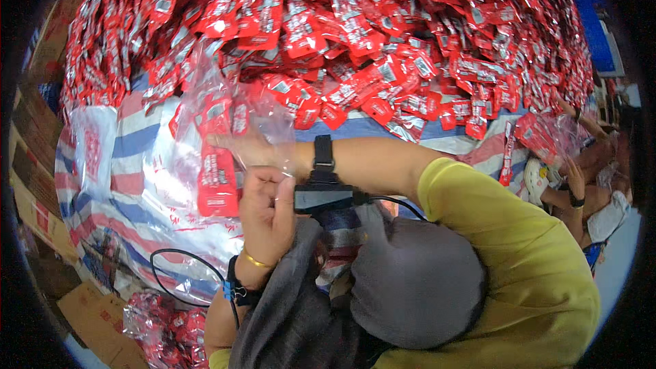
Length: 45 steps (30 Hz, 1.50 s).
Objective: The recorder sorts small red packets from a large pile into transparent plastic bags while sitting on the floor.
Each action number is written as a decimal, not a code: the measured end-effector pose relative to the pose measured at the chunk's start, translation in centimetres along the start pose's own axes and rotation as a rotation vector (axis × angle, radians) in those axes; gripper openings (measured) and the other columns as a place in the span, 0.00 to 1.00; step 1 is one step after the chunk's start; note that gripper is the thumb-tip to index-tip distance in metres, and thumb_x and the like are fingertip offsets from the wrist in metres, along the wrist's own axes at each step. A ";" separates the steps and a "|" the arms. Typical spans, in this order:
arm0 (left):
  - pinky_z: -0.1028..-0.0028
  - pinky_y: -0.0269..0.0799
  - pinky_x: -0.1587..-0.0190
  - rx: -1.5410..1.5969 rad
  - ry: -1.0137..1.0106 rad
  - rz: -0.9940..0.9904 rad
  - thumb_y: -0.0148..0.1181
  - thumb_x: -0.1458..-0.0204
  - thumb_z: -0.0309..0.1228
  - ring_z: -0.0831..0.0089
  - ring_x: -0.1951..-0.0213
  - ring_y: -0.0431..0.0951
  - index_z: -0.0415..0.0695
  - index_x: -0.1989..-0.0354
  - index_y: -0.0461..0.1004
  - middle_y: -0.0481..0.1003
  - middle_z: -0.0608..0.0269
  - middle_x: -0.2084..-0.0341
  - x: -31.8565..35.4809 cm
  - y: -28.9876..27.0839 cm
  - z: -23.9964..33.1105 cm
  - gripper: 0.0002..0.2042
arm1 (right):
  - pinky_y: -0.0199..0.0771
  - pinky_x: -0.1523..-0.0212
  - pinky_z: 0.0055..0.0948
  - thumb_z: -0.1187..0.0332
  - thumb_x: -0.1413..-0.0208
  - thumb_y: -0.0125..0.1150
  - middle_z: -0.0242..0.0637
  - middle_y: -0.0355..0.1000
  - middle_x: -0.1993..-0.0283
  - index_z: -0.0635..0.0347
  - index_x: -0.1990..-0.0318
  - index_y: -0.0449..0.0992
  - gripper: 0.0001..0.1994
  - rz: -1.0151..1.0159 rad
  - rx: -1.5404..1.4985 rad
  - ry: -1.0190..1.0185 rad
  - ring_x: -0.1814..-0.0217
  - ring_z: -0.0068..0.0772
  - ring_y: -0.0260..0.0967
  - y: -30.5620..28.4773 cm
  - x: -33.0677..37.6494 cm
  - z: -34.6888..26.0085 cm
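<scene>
My left hand [268, 208] is closed, its thumb and fingers pinching the rim of a clear plastic bag [279, 119]. From the right, my right hand [240, 149] reaches into that bag and shows through the film. Its fingers close round a long red packet [217, 181], which hangs down toward me. Other red packets sit beside it inside the bag. The film's glare partly hides the right fingertips.
A big heap of red packets [355, 34] fills the far side, on a striped sheet [130, 140]. Filled clear bags [164, 324] lie at lower left, beside a cardboard box [96, 321]. At right, another person's hand [575, 181] is by a bag of red packets [540, 135].
</scene>
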<state>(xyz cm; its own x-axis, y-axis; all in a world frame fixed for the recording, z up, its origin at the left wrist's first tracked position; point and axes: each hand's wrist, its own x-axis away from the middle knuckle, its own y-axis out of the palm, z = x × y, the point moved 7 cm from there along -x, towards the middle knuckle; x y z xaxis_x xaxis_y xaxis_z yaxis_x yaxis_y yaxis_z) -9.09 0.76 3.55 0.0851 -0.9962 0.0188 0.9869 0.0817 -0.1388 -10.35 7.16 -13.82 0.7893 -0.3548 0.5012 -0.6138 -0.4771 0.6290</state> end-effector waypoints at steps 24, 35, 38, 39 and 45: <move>0.85 0.55 0.73 -0.058 0.136 0.472 0.55 0.33 0.29 0.88 0.74 0.60 0.42 0.28 0.55 0.69 0.70 0.68 -1.5 -5.6 -4.1 0.27 | 0.48 0.23 0.55 0.69 0.57 0.73 0.43 0.56 0.24 0.39 0.26 0.58 0.47 0.668 2.245 -0.353 0.19 0.60 0.42 -22.5 20.1 -10.5; 0.76 0.61 0.64 -0.556 0.124 0.195 0.52 0.39 0.17 0.73 0.67 0.64 0.45 0.45 0.80 0.68 0.64 0.68 -1.5 -3.1 -4.1 0.18 | 0.77 0.51 0.50 0.63 0.54 0.70 0.46 0.78 0.53 0.53 0.49 0.77 0.22 0.788 1.724 -0.158 0.49 0.51 0.76 -24.8 26.7 -7.5; 0.77 0.60 0.66 -0.517 0.052 0.241 0.53 0.38 0.19 0.76 0.69 0.63 0.44 0.45 0.80 0.68 0.66 0.68 -0.4 -2.9 -5.0 0.16 | 0.78 0.52 0.49 0.55 0.51 0.71 0.50 0.79 0.55 0.56 0.52 0.77 0.22 0.874 1.294 -0.024 0.52 0.54 0.78 -26.7 28.8 -7.0; 0.78 0.60 0.67 -0.510 0.049 0.257 0.54 0.36 0.20 0.78 0.69 0.63 0.43 0.45 0.80 0.68 0.67 0.68 0.1 -2.9 -5.9 0.14 | 0.78 0.52 0.49 0.55 0.51 0.71 0.50 0.79 0.55 0.56 0.52 0.77 0.22 0.871 1.295 -0.025 0.52 0.54 0.78 -26.3 29.1 -5.9; 0.82 0.59 0.64 -0.447 0.041 0.155 0.54 0.34 0.23 0.82 0.68 0.63 0.41 0.44 0.79 0.70 0.71 0.65 -0.9 -1.6 -5.1 0.13 | 0.67 0.38 0.48 0.42 0.69 0.84 0.56 0.70 0.47 0.66 0.42 0.69 0.50 0.919 1.469 -0.168 0.40 0.56 0.66 -27.6 28.6 2.0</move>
<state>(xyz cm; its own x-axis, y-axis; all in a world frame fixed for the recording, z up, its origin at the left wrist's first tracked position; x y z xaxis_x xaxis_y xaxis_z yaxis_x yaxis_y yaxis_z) -11.42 1.34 -1.25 0.2124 -0.9744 -0.0740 0.8065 0.2175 -0.5497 29.18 8.55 -18.06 0.2721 -0.9335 0.2335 -0.3763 -0.3266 -0.8670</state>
